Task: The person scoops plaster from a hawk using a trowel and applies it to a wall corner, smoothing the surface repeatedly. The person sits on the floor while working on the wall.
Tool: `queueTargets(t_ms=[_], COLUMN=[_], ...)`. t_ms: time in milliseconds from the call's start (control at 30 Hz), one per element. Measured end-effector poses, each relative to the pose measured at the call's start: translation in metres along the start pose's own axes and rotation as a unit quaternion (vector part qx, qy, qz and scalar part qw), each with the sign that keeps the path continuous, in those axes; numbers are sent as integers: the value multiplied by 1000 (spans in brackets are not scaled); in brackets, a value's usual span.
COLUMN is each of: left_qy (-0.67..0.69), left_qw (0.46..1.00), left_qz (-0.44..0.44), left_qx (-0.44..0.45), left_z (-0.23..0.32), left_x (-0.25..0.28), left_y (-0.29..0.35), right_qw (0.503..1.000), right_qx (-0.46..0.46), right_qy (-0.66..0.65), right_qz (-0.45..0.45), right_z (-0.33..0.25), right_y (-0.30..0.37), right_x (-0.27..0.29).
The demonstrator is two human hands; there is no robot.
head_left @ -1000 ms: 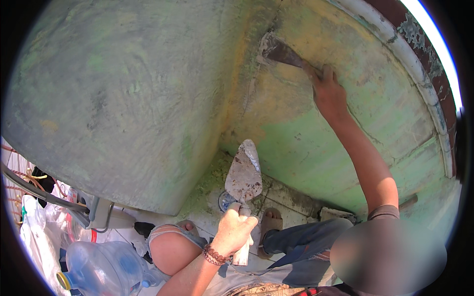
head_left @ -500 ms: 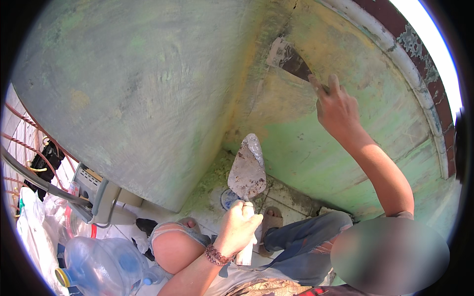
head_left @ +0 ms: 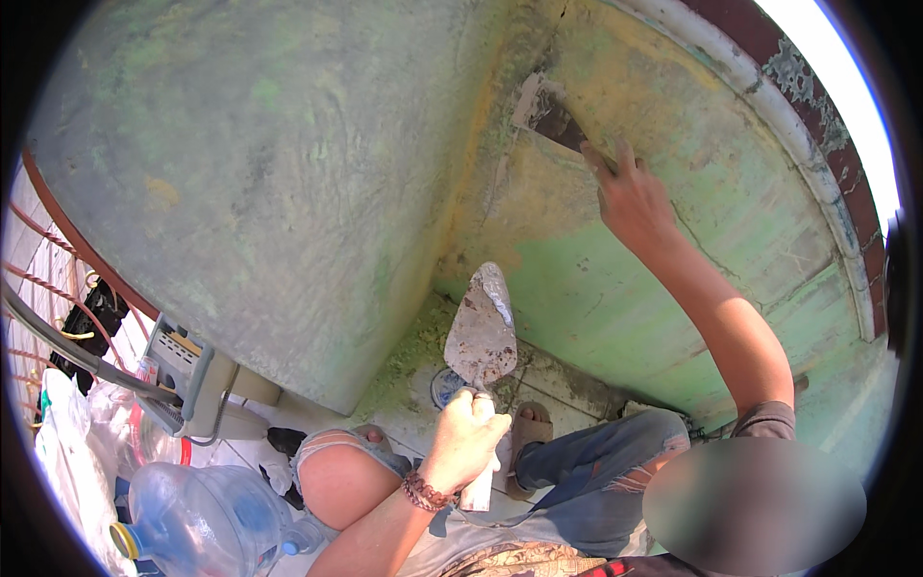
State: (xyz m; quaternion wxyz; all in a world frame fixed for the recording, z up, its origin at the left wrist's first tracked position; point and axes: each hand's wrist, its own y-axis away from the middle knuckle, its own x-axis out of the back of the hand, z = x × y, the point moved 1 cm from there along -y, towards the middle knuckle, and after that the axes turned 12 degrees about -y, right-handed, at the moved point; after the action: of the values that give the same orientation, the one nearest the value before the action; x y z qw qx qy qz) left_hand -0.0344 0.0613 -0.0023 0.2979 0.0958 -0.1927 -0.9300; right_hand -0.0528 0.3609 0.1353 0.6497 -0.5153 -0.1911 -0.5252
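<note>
My left hand [head_left: 464,435] is closed round the pale handle of a pointing trowel [head_left: 481,332]. The trowel's blade points away from me, smeared with grey, and a shiny wet streak runs along its right edge. Up at the right wall [head_left: 615,269], my right hand [head_left: 635,197] grips a putty knife [head_left: 558,123] with its fingers along the handle. The knife's broad blade lies against the yellowed, patchy plaster close to the inside corner. Grey-white paste coats the blade's leading part, and a thin pale streak [head_left: 498,183] marks the wall below it.
A grey-green wall [head_left: 269,192] fills the left. Below it stand a beige-grey appliance [head_left: 207,385], a large clear water bottle [head_left: 197,519] and white plastic bags [head_left: 72,471]. My knees flank the tiled floor [head_left: 558,380]. A pale ledge [head_left: 769,115] curves at the far right.
My right hand has shifted slightly left with the putty knife, its blade still at the wall by the corner. The left hand and trowel have hardly moved.
</note>
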Motion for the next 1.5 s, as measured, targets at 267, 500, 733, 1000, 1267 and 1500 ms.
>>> queueTargets(t_ms=[267, 500, 733, 1000, 1267, 1500], left_qy=[-82, -71, -16, -97, -174, -168], left_qw=[997, 997, 1000, 994, 982, 983], left_qz=[12, 12, 0, 32, 51, 44], left_qx=[-12, 4, -3, -32, -62, -62], left_z=[2, 3, 5, 2, -10, -12], left_x=[-4, -4, -3, 0, -2, -8], left_y=[-3, -3, 0, 2, -6, -13], right_qw=[1000, 999, 997, 992, 989, 971], right_qx=[-4, -13, 13, -2, -7, -82], right_qy=[-27, 44, 65, -17, -72, -193], right_qz=[11, 5, 37, 127, 131, 117], right_z=[-18, 32, 65, 15, 36, 19], right_y=[-4, 2, 32, 13, 40, 27], right_x=[1, -28, -44, 6, 29, 32])
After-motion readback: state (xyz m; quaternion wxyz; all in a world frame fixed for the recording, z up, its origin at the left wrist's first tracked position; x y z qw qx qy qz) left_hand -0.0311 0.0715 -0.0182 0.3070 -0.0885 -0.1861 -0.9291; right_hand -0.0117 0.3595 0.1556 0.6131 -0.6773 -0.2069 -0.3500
